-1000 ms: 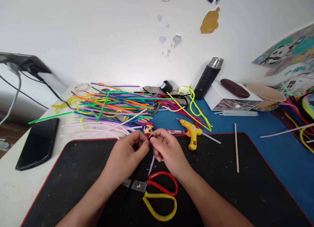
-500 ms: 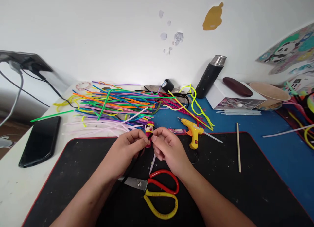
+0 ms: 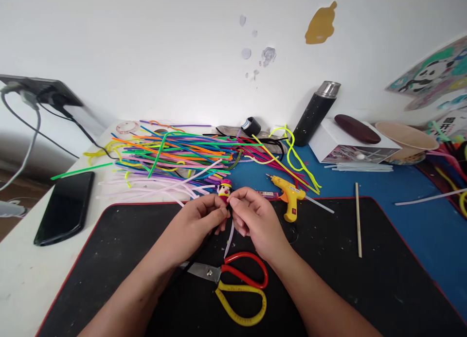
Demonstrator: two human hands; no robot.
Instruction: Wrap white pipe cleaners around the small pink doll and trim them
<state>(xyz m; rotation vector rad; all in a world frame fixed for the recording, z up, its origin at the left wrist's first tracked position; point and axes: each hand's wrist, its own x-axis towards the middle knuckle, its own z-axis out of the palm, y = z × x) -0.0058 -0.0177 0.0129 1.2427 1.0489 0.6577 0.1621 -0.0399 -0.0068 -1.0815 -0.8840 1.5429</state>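
Observation:
Both my hands meet above the black mat [image 3: 328,259] around a small doll [image 3: 225,187] with a magenta-and-yellow cap, white face and magenta body. My left hand [image 3: 195,220] is closed, thumb and forefinger pinching a black pipe cleaner [image 3: 188,266] against the doll's front; its long end trails down under that hand. My right hand [image 3: 257,220] pinches at the same spot from the other side, its other fingers curled. The fingers hide the doll's lower body. Just below lie scissors [image 3: 209,273] with one red and one yellow handle, and a thin pale strip [image 3: 229,240].
Many coloured pipe cleaners [image 3: 175,152] lie heaped behind the mat. A yellow glue gun [image 3: 291,201] lies right of my hands, a wooden stick [image 3: 358,220] farther right. A phone [image 3: 65,208] is at left; a black flask [image 3: 315,114] and white box [image 3: 350,147] stand behind.
The view has shifted slightly, so everything sits a little farther right. My fingers have closed in a bit over the doll's front, covering more of its lower body. Both hands keep their pinch.

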